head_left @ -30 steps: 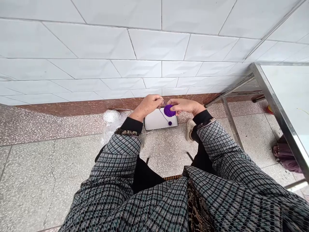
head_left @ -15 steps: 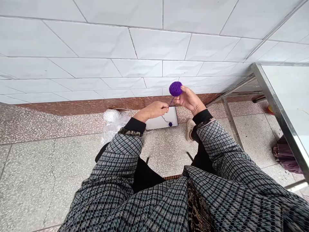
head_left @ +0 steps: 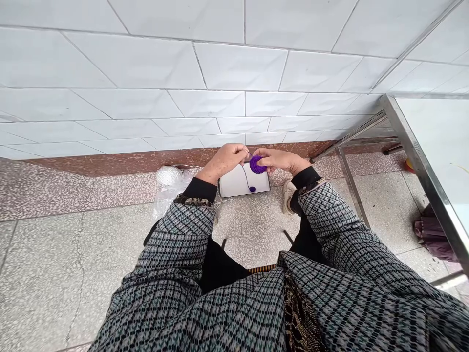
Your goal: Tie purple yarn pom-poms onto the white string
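My right hand (head_left: 280, 160) is closed around a purple ball of yarn (head_left: 257, 165), with the fingers on its upper and right side. Pinched in my left hand (head_left: 230, 157) is a purple yarn strand (head_left: 245, 176) that runs across to the ball. The same strand hangs below my left fingers to a smaller, dark purple ball (head_left: 252, 189). That small ball lies in a shallow white box (head_left: 233, 185) on the floor. The two hands are close together above the box.
A white ball of yarn (head_left: 169, 175) and a clear plastic bag (head_left: 165, 198) lie left of the box. At the right stands a metal-framed table (head_left: 414, 146). The tiled wall (head_left: 205, 105) rises just ahead. A dark purple cloth (head_left: 436, 234) is under the table.
My right hand has lowered and turned with the ball, which is now beside my left fingers. My left hand has shifted slightly up and left. The small ball has moved left in the box.
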Motion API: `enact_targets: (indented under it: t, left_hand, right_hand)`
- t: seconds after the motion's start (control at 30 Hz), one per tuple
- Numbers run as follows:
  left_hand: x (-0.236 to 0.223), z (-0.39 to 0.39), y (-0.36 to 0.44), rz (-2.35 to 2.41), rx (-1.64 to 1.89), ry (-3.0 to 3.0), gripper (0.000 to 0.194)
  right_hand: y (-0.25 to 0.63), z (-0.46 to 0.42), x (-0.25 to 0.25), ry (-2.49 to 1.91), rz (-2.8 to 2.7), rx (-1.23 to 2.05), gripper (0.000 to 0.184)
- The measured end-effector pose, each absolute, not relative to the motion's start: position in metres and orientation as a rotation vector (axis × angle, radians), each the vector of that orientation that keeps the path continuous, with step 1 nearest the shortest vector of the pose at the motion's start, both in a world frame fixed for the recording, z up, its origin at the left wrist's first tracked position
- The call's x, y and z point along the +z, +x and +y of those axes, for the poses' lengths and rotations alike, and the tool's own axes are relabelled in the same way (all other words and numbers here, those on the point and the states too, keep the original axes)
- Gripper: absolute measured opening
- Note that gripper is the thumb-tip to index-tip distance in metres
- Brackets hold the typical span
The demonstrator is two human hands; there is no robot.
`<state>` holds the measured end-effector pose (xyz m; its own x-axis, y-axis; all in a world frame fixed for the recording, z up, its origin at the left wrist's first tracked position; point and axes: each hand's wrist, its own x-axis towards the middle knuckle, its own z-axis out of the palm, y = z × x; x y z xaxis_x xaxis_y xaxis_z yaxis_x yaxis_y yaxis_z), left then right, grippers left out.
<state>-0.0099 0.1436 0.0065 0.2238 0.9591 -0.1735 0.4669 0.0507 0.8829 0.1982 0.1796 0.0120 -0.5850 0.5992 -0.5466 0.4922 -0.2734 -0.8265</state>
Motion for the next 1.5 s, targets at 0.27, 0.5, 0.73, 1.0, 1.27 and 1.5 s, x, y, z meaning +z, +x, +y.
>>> enact_targets:
  t: [0.27,0.5,0.73,1.0,1.27,1.5]
  left_hand:
    - [0.016,0.136,0.002,1.165,0.567,1.701,0.019]
    - [0.007,0.137,0.003,1.211,0.297,1.735,0.015]
    - [0.006,0.143,-0.006,1.477,0.469,1.685,0.016]
    - [0.019,0.139,-0.005,1.465,0.533,1.617,0.016]
    - [0.014,0.135,0.004,1.285,0.629,1.754,0.018]
    - [0.014,0.137,0.0,1.346,0.648,1.695,0.016]
  right_hand:
    - [0.188,0.183,0.013,-1.334,-1.11,1.884,0.011]
    - [0.195,0.184,0.017,-0.992,-0.977,1.949,0.043]
    - [0.201,0.178,0.019,-0.908,-1.437,2.168,0.04]
    - [0.194,0.179,0.015,-1.437,-1.931,1.894,0.022]
    - [0.19,0.18,0.01,-1.393,-1.322,1.912,0.014]
    - [0.188,0.177,0.017,-1.252,-1.218,2.035,0.017]
